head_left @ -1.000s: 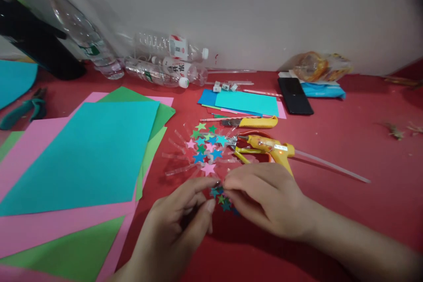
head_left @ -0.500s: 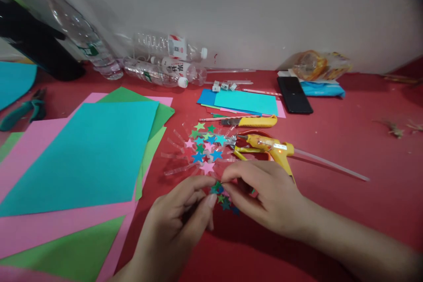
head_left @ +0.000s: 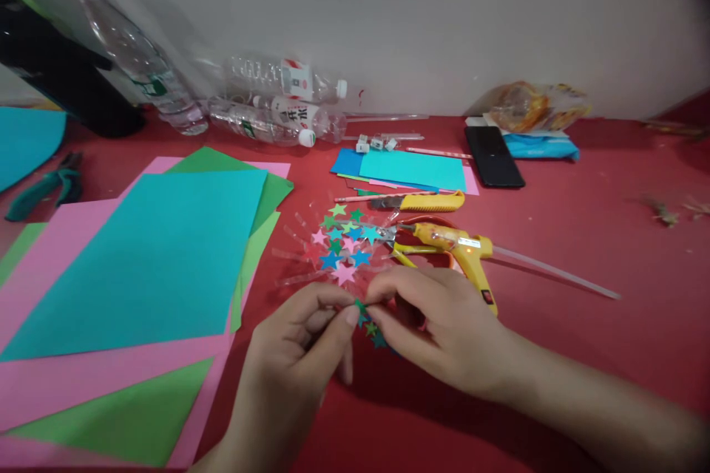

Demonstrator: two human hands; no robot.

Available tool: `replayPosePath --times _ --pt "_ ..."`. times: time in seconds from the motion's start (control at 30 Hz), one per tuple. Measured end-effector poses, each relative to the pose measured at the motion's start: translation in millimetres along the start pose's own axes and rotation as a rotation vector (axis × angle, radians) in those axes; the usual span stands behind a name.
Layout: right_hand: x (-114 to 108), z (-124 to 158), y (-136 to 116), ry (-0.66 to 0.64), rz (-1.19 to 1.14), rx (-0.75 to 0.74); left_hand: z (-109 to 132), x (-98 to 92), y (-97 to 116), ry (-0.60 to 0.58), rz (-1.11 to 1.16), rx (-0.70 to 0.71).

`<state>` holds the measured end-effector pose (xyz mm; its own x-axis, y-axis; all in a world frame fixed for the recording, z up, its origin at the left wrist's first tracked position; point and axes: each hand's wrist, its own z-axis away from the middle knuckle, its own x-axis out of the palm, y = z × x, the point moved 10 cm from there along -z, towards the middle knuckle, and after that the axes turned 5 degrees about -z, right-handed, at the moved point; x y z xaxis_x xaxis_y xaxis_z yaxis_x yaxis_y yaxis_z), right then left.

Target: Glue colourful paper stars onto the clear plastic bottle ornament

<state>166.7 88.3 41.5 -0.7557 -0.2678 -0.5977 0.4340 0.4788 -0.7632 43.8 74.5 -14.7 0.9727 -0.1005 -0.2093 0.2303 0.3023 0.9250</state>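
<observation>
Between both hands is a small green paper star (head_left: 361,306). My left hand (head_left: 299,355) pinches its left side with thumb and forefinger. On the opposite side, the thumb and forefinger of my right hand (head_left: 444,332) close on it. Loose coloured paper stars (head_left: 378,339) lie on the table beneath, partly hidden by my right hand. Just beyond the fingers sits a burst of clear plastic strips (head_left: 296,281) with pink, blue and green stars (head_left: 344,273) over its middle. A yellow hot glue gun (head_left: 471,255) lies behind my right hand, its clear glue stick pointing right.
Coloured paper sheets (head_left: 149,259) cover the left side, with pliers (head_left: 44,188) beyond. Plastic bottles (head_left: 266,122) lie along the wall. A yellow utility knife (head_left: 433,201), scissors (head_left: 404,255), paper strips (head_left: 416,168) and a black phone (head_left: 493,155) lie behind the work.
Both hands have shifted slightly left, and the green star now shows more plainly between the fingertips. The view has moved a little. The glue gun's handle is less covered by my right hand.
</observation>
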Motion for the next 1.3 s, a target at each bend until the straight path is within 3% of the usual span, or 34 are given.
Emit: replayPosePath --times 0.13,0.3,0.6,0.87,1.03,1.3 --pt "5.8 -2.1 2.3 -0.048 0.053 0.037 3.0 -3.0 -3.1 0.082 0.120 -0.123" --pt "18.6 -1.7 9.4 -0.119 0.138 0.041 2.0 -1.4 -2.2 0.097 0.131 -0.145" --pt "22.0 3.1 7.5 -0.208 0.256 0.012 0.2 -4.5 -1.3 0.126 0.136 -0.126" --pt "-5.6 -3.5 1.7 0.004 0.080 0.021 -0.2 -2.0 -1.0 0.114 0.032 -0.036" --pt "-3.1 -4.6 10.9 0.021 -0.040 0.116 -4.2 -3.6 -1.6 0.125 -0.034 0.023" --pt "-1.7 -3.9 16.5 0.066 -0.119 0.142 -14.2 -3.5 -4.3 0.077 -0.054 0.101"
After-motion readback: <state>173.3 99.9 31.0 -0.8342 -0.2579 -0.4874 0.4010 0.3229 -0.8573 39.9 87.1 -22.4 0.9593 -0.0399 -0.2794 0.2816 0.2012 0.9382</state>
